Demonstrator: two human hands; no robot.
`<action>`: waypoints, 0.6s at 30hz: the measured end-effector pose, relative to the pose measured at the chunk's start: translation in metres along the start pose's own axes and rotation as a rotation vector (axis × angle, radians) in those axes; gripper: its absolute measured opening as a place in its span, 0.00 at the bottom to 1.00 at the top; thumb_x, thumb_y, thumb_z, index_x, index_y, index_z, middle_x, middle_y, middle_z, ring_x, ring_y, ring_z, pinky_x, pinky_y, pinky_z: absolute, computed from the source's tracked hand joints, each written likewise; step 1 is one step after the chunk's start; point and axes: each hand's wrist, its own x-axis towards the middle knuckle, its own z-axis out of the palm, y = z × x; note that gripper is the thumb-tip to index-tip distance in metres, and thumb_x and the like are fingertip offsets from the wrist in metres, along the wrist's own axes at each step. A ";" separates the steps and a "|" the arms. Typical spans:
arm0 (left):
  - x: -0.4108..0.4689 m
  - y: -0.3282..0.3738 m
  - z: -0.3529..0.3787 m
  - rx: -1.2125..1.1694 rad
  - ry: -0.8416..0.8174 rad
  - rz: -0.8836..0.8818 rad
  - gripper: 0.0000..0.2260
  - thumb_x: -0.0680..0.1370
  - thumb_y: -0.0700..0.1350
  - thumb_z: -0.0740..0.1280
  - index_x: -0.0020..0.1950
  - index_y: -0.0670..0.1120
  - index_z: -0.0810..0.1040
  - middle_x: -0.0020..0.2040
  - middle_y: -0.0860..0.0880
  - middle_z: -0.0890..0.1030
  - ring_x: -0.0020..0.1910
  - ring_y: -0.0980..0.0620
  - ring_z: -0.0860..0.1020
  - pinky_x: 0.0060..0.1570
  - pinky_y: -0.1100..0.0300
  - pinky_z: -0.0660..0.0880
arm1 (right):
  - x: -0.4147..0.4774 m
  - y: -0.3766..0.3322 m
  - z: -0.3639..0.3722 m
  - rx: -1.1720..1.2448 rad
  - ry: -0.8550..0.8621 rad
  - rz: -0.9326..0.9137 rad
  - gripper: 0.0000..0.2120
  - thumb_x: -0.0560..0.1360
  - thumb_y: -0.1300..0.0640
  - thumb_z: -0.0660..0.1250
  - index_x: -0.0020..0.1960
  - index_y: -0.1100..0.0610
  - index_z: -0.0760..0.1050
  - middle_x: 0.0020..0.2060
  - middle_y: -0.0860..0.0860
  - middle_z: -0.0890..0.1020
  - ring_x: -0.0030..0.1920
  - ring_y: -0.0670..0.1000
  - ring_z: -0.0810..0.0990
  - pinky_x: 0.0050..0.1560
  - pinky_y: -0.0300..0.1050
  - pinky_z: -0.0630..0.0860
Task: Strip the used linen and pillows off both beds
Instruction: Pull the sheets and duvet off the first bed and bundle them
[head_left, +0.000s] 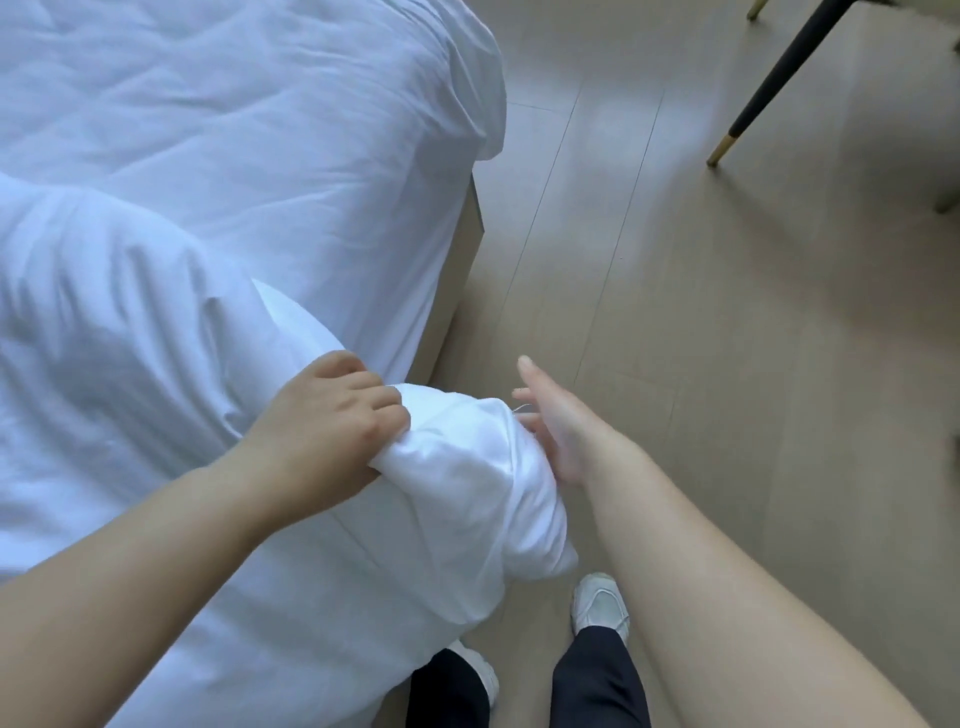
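**A:** Where was the linen (156, 364) at that point?

**B:** Mostly heaped and wrinkled on the bed (457, 291) at the left. One bunched corner (467, 467) hung past the bed's edge. The left hand (332, 421) was clenched round that bunch from above.

**A:** What could have gone wrong?

**B:** My guess is that a one-handed pull on so large a heap might have let the cloth slip from the fist, or dragged off only the top layer. I couldn't tell whether a pillow sat inside the bulge.

**A:** And the right hand (556, 431)?

**B:** Straight-fingered and grasping nothing, right against the bunch's far side. Loose cloth drooped near the white shoe (600, 605). Stepped on, it might have tripped the person or trailed on the floor (727, 364). A backward tug risked bumping the chair leg (769, 88).
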 end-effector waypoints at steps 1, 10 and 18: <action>-0.004 0.002 0.001 0.007 0.038 0.003 0.11 0.63 0.39 0.54 0.27 0.45 0.74 0.24 0.51 0.74 0.24 0.49 0.75 0.41 0.58 0.64 | 0.003 -0.009 0.007 -0.083 -0.065 0.066 0.25 0.76 0.39 0.56 0.63 0.57 0.67 0.45 0.53 0.77 0.43 0.52 0.77 0.45 0.45 0.74; -0.016 0.004 0.001 -0.005 0.353 -0.008 0.19 0.76 0.53 0.59 0.64 0.47 0.71 0.61 0.45 0.75 0.66 0.52 0.68 0.68 0.56 0.57 | -0.025 -0.024 -0.004 -0.489 0.131 -0.343 0.09 0.72 0.63 0.65 0.47 0.68 0.80 0.35 0.53 0.74 0.34 0.44 0.69 0.24 0.34 0.62; -0.082 -0.028 0.045 0.092 0.031 -0.341 0.35 0.74 0.70 0.41 0.76 0.54 0.41 0.77 0.53 0.42 0.75 0.59 0.40 0.74 0.57 0.37 | 0.014 0.054 -0.058 -0.115 0.403 -0.084 0.13 0.72 0.68 0.64 0.30 0.59 0.68 0.31 0.52 0.67 0.42 0.51 0.63 0.34 0.41 0.62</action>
